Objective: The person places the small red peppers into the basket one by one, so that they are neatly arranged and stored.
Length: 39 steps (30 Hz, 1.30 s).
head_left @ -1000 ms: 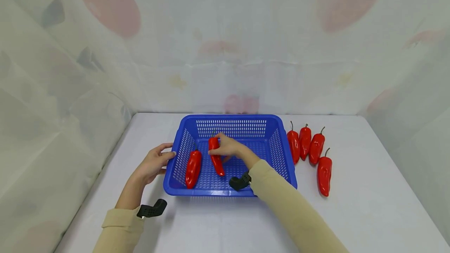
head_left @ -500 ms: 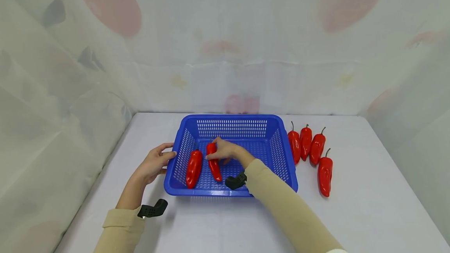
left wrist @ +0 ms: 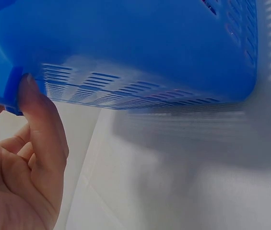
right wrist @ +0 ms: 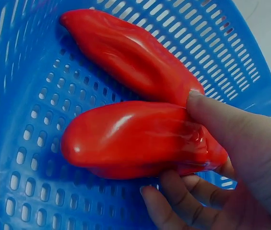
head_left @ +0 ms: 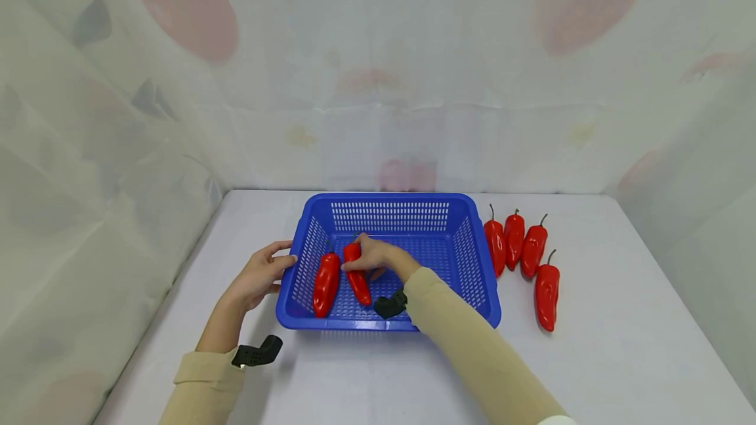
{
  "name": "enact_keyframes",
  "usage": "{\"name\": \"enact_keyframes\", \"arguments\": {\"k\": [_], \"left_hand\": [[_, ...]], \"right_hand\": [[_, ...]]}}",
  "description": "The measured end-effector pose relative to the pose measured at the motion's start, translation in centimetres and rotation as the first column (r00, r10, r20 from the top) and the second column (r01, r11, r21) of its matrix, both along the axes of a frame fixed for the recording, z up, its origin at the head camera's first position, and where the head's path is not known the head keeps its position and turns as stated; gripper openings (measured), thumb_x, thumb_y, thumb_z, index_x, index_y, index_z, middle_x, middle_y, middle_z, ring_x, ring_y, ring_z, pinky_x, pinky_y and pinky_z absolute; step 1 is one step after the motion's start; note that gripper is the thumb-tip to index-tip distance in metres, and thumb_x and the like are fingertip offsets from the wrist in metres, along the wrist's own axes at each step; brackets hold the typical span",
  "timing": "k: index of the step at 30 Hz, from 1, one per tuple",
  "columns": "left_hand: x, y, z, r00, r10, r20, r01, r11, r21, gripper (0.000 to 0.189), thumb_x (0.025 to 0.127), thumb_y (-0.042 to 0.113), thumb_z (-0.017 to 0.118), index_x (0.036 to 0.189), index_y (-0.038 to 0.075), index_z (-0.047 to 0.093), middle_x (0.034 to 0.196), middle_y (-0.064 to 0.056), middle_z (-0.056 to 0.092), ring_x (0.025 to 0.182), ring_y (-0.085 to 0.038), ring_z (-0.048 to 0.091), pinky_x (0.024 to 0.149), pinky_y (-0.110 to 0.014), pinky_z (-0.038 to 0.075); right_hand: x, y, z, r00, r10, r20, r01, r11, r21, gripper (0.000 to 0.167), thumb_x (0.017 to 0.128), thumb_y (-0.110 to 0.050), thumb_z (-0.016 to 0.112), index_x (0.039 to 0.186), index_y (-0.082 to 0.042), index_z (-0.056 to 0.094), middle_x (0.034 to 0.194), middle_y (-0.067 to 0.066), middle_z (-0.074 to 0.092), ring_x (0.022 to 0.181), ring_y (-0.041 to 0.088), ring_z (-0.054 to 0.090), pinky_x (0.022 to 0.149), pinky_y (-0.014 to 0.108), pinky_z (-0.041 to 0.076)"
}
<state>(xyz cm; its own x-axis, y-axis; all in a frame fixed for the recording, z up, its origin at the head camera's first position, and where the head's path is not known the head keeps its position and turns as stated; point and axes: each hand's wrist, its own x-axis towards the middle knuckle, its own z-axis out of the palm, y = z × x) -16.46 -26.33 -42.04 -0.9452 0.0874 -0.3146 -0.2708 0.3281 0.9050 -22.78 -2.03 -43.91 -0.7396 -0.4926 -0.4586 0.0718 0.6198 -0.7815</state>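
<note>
The blue plastic basket [head_left: 354, 324], with slotted sides, stands on the white table. My left hand [head_left: 260, 274] grips its left rim, thumb on top; in the left wrist view a fingertip [left wrist: 29, 84] presses against the rim's edge. Inside the basket my right hand [head_left: 380, 256] holds a red pepper [head_left: 359, 288] near its stem end, thumb on one side and fingers on the other. A second red pepper [right wrist: 130, 55] lies along the left side of the basket floor, close beside the held one. Whether the held pepper's tip touches the floor, I cannot tell.
Several red peppers [head_left: 533, 251] lie on the table [head_left: 620, 340] just right of the basket, the leftmost one [head_left: 495, 248] close against its wall. Patterned white cloth [head_left: 378, 149] hangs behind the table and along both sides.
My right hand has moved slightly left and toward me with the pepper, bringing it lower and nearer the other pepper in the basket. The left hand has stayed on the rim.
</note>
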Motion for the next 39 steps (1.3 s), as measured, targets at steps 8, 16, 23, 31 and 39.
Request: {"name": "enact_keyframes", "arguments": {"k": [8, 16, 23, 31, 39], "left_hand": [[0.16, 0.18, 0.31, 1.0, -0.003, -0.005, 0.003, 1.0, -0.003, 0.051, 0.093, 0.022, 0.051, 0.139, 0.007, 0.032, 0.114, -0.023, 0.06, 0.083, -0.025, 0.067, 0.069, -0.044, 0.055], [-0.01, -0.01, -0.1, 1.0, -0.006, -0.014, 0.006, 1.0, -0.002, 0.051, 0.094, 0.022, 0.05, 0.139, 0.007, 0.032, 0.114, -0.023, 0.06, 0.083, -0.025, 0.067, 0.069, -0.044, 0.055], [-0.11, -0.03, -0.13, 1.0, -0.006, -0.01, 0.006, 1.0, -0.007, 0.05, 0.093, 0.023, 0.05, 0.138, 0.009, 0.034, 0.114, -0.022, 0.061, 0.084, -0.025, 0.067, 0.07, -0.044, 0.055], [-0.13, -0.08, -0.1, 1.0, -0.002, -0.006, 0.002, 1.0, 0.003, 0.05, 0.093, 0.023, 0.051, 0.138, 0.009, 0.034, 0.113, -0.022, 0.061, 0.084, -0.025, 0.067, 0.07, -0.044, 0.055], [-0.15, -0.08, -0.07, 1.0, -0.001, -0.003, 0.001, 1.0, 0.009, 0.05, 0.093, 0.023, 0.05, 0.139, 0.009, 0.034, 0.114, -0.021, 0.061, 0.084, -0.024, 0.067, 0.071, -0.044, 0.055]], "right_hand": [[0.26, -0.32, -0.06, 1.0, 0.004, 0.01, -0.004, 1.0, 0.02, 0.061, 0.083, -0.031, 0.066, 0.129, -0.008, 0.033, 0.104, 0.011, 0.053, 0.083, 0.023, 0.06, 0.07, 0.038, 0.056], [0.36, -0.55, -0.08, 1.0, 0.02, 0.002, -0.02, 0.998, 0.059, 0.06, 0.084, -0.036, 0.065, 0.127, -0.007, 0.036, 0.098, 0.009, 0.055, 0.081, 0.022, 0.061, 0.068, 0.037, 0.056], [0.27, -0.38, -0.1, 1.0, 0.026, 0.015, -0.027, 0.998, 0.054, 0.054, 0.085, -0.037, 0.063, 0.123, -0.006, 0.039, 0.096, 0.009, 0.056, 0.084, 0.026, 0.061, 0.067, 0.037, 0.056], [-0.27, -0.07, -0.48, 0.997, 0.029, 0.065, -0.028, 0.999, -0.023, 0.048, 0.089, -0.028, 0.06, 0.126, -0.004, 0.041, 0.1, 0.011, 0.056, 0.083, 0.027, 0.063, 0.066, 0.04, 0.056], [-0.24, 0.26, -0.26, 0.995, 0.029, 0.092, -0.025, 0.999, -0.042, 0.047, 0.089, -0.023, 0.06, 0.126, 0.0, 0.042, 0.098, 0.014, 0.059, 0.084, 0.031, 0.064, 0.07, 0.041, 0.055]]}}
